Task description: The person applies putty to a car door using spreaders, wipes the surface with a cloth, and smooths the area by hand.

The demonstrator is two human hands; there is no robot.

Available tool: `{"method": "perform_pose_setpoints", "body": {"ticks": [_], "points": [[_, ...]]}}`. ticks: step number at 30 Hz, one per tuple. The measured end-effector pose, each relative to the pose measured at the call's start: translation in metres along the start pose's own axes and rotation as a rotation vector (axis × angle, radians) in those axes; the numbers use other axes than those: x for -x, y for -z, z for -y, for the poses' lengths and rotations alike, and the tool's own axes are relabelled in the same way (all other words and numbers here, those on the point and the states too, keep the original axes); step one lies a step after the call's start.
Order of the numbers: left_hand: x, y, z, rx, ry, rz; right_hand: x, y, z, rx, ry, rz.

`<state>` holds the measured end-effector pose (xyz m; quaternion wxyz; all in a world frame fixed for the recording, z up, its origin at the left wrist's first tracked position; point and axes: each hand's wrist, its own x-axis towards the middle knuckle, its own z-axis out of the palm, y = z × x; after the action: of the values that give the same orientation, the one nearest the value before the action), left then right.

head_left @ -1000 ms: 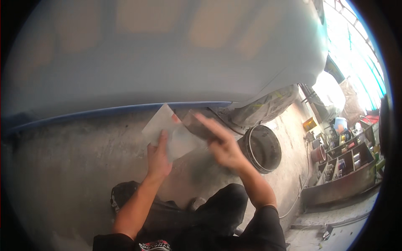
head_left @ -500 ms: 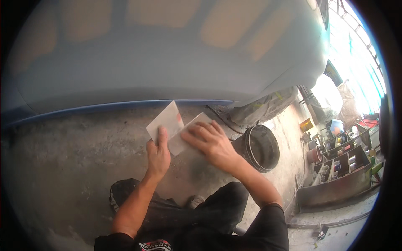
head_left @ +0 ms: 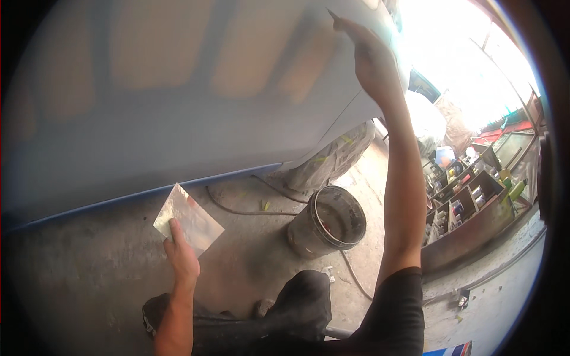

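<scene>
In my left hand (head_left: pixel 183 254) is a flat, pale, square plate (head_left: pixel 196 231) with a small red smear, my thumb pressed across its face. My right hand (head_left: pixel 371 62) is raised to the upper right part of a grey vehicle panel (head_left: pixel 148 124) with tan patches. Its fingers are closed on a thin flat blade (head_left: pixel 331 15), seen nearly edge-on close to or against the panel; I cannot tell whether it touches. A blue strip (head_left: pixel 136 201) runs along the panel's lower edge.
A dirty bucket (head_left: pixel 297 234) stands below the panel, with hoses (head_left: pixel 249 213) on the concrete floor (head_left: pixel 89 285). A plastic-wrapped wheel (head_left: pixel 323 166) is behind it. At the right are a compartmented rack (head_left: pixel 457 243) of cans and bottles, covered bundles and a bright opening.
My right hand has left the plate and risen to the upper panel with the blade. My left hand has moved down and left with the plate. The view has shifted.
</scene>
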<state>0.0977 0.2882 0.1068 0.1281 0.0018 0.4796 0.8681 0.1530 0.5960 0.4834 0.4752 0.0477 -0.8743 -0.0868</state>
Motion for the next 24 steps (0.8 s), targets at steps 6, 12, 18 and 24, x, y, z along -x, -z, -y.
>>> {"method": "perform_pose_setpoints", "body": {"ticks": [6,12,18,24], "points": [[0.003,0.002,-0.006,-0.020,0.043,0.014,-0.040,-0.013,0.035,0.253,-0.010,-0.028],[0.009,0.009,-0.011,-0.088,0.117,0.094,0.019,-0.045,0.020,0.203,-0.018,-0.109],[0.002,0.017,0.002,-0.081,0.158,-0.026,0.058,-0.046,0.031,0.212,0.028,0.116],[0.001,0.012,0.004,-0.072,0.098,0.040,-0.006,-0.009,-0.006,0.139,0.032,-0.135]]}}
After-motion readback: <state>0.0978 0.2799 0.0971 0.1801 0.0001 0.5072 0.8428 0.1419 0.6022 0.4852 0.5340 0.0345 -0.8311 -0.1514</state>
